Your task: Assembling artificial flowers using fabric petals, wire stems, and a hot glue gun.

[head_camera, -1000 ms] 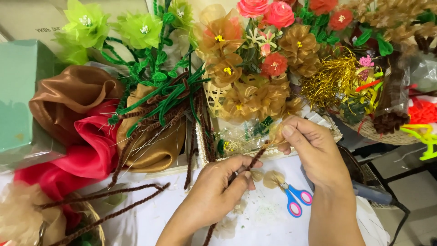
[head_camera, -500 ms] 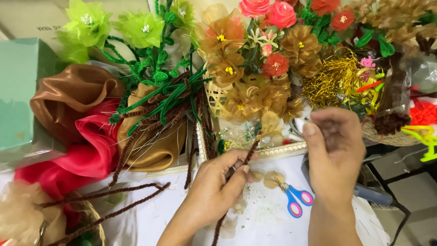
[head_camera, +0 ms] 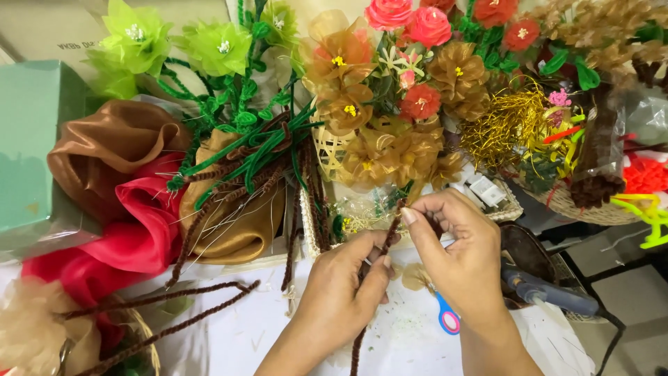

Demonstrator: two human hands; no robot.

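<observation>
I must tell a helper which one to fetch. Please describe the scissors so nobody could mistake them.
Start at the white sheet before the flower baskets. Under the right hand lie the scissors, mostly hidden. Only their blue handle with a pink ring shows, unlike the dark glue gun beside.

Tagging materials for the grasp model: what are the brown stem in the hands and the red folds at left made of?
Brown stem: looks like a chenille pipe cleaner, fuzzy matte pile, probably over wire since it holds its line between the left hand and right hand. Red folds: thin sheer fabric, soft sheen, likely organza or nylon.
</observation>
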